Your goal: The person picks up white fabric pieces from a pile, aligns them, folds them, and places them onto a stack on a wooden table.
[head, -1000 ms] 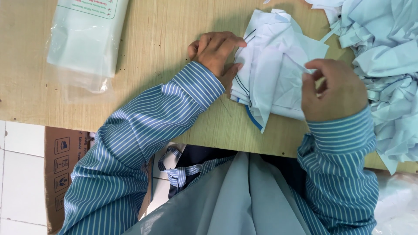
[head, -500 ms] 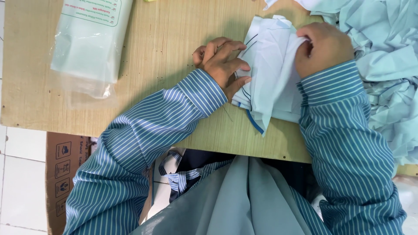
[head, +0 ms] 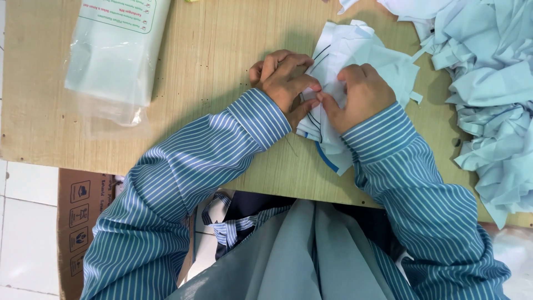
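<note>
Fingers (head: 311,89) of both hands, left (head: 286,80) and right (head: 361,94), pinched closed on one pale cloth (head: 377,55) on the counter (head: 222,72); one bag (head: 116,50) lay well apart.

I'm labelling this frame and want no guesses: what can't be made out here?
- Head view: the part of the white fabric piece under the left hand and right hand is hidden by them.
- Plastic packet: cut off by the top edge.
- Pale blue fabric pile: cut off at the right edge.
- Cardboard box: mostly hidden by the table and a sleeve.
</note>
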